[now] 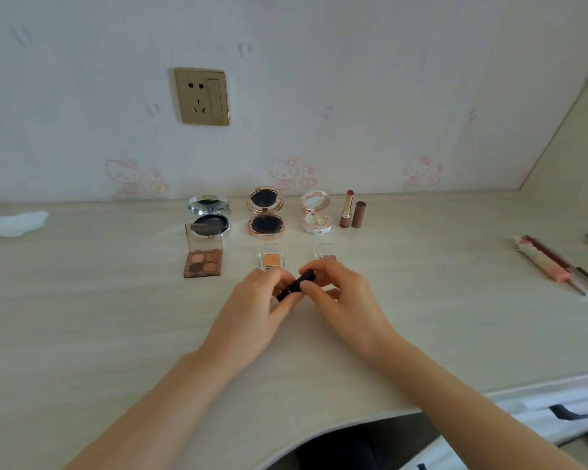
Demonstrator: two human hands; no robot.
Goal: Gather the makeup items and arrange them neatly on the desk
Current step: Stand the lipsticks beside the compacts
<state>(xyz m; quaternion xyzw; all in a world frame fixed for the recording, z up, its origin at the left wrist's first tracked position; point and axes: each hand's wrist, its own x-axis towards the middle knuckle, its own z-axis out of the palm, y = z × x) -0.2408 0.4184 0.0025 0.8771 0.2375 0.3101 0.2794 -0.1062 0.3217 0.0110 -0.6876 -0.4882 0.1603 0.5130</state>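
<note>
Black lipstick tube (296,285) sits pinched between my left hand (252,300) and right hand (345,296), its long axis slanting up-right (toward the standing lipstick (346,209)), just before the orange pan (271,259).

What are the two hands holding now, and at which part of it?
Both hold one small black tube: the left hand pinches its lower end, the right hand its upper end, above the desk.
</note>
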